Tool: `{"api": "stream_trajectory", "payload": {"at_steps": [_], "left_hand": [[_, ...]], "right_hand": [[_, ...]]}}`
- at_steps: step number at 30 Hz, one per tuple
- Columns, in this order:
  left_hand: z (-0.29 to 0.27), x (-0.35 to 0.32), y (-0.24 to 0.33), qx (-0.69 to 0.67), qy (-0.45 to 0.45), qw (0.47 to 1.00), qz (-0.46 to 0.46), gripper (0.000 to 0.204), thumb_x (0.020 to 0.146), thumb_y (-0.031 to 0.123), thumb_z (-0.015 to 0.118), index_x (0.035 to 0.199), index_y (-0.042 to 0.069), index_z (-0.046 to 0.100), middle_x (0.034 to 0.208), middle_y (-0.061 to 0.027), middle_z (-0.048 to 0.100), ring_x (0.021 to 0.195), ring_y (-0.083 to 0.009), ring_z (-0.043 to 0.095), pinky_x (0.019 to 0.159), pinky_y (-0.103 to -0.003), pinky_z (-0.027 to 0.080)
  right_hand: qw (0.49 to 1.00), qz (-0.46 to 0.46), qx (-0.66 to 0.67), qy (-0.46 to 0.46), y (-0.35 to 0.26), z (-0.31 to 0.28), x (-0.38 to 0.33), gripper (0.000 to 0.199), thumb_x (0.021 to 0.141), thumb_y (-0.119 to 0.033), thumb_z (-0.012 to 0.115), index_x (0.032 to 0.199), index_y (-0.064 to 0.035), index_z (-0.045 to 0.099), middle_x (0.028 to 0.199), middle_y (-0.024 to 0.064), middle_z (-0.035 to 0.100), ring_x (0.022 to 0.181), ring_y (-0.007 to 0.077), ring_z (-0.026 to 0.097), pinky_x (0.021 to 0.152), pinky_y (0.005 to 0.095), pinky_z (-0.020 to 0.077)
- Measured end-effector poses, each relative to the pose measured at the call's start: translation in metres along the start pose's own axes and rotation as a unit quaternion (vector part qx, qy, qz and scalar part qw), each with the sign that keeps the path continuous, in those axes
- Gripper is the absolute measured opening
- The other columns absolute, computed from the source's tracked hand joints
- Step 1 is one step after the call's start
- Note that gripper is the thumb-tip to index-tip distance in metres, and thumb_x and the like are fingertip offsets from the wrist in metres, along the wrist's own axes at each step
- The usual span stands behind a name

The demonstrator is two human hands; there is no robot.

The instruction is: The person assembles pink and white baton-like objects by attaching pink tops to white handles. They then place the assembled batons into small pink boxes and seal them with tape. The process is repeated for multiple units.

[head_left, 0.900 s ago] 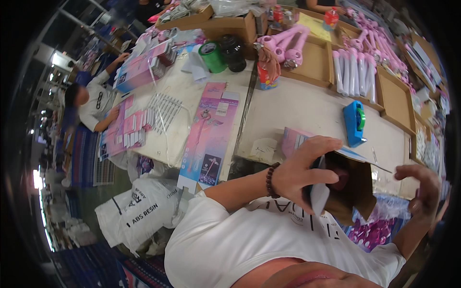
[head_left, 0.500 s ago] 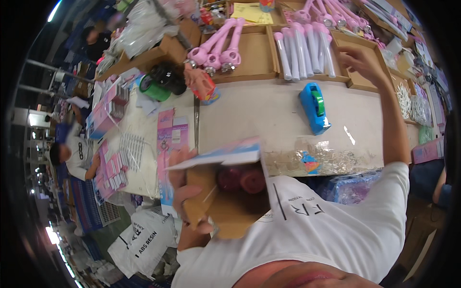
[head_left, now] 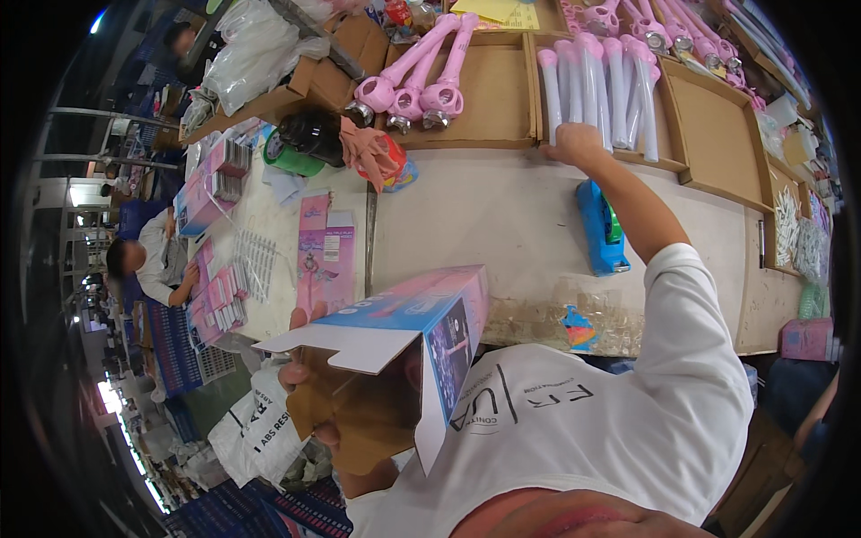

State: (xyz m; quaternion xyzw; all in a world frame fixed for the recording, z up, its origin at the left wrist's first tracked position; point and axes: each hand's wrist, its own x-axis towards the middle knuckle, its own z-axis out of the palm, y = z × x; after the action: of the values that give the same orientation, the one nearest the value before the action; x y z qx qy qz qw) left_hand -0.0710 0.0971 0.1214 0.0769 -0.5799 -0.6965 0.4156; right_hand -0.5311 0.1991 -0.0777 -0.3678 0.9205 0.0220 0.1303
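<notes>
My left hand [head_left: 303, 394] holds an open pink and blue cardboard box [head_left: 395, 359] close to my chest, its flaps up and the brown inside showing. My right hand [head_left: 578, 143] is stretched far out across the table and rests on the lower ends of several white and pink wand toys [head_left: 596, 85] lying in a shallow cardboard tray [head_left: 691, 134]. Whether the fingers have closed on a wand I cannot tell. A blue tape dispenser [head_left: 601, 224] lies just under my right forearm.
A second cardboard tray [head_left: 489, 99] holds three pink wand toys [head_left: 417, 76]. Flat pink boxes [head_left: 323, 255] and stacked packs [head_left: 215, 179] lie at the left. A seated person [head_left: 157, 260] works at the far left. White sacks [head_left: 251, 430] stand beside me.
My right hand has reached farther forward, down onto the wands in the tray. The box in my left hand has come up and turned, its open end now toward me.
</notes>
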Motion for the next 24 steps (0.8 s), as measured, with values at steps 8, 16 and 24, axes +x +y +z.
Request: {"api": "stream_trajectory", "payload": {"at_steps": [8,16,24], "left_hand": [[-0.017,0.014,0.001,0.035,-0.105,0.993,0.042,0.067,0.071,0.054,0.077,0.123,0.021,0.049,0.150,-0.0296,0.018,0.136,-0.0477,0.026,0.108,-0.057,0.032],[-0.034,0.024,-0.012,-0.003,-0.205,0.973,0.109,0.071,0.070,0.050,0.080,0.124,0.016,0.047,0.147,-0.0286,0.021,0.134,-0.0436,0.030,0.108,-0.054,0.032],[-0.056,0.020,-0.007,0.045,-0.295,0.937,0.181,0.072,0.063,0.043,0.086,0.117,0.014,0.048,0.146,-0.0288,0.020,0.130,-0.0469,0.034,0.107,-0.053,0.030]], "right_hand": [[0.860,0.196,0.471,-0.022,0.011,-0.010,0.011,0.043,0.077,-0.038,0.070,0.087,0.0042,0.068,0.088,0.0159,0.069,0.082,0.0219,0.068,0.070,0.0335,0.0548],[0.556,-0.043,0.819,0.130,-0.050,-0.040,-0.143,0.059,0.092,-0.040,0.057,0.132,0.0002,0.045,0.122,0.0147,0.060,0.104,0.0219,0.063,0.082,0.0338,0.0510],[0.630,-0.171,0.623,0.430,-0.103,-0.142,-0.224,0.047,0.089,-0.027,0.064,0.124,-0.0020,0.045,0.116,0.0147,0.060,0.093,0.0230,0.064,0.080,0.0377,0.0537]]}}
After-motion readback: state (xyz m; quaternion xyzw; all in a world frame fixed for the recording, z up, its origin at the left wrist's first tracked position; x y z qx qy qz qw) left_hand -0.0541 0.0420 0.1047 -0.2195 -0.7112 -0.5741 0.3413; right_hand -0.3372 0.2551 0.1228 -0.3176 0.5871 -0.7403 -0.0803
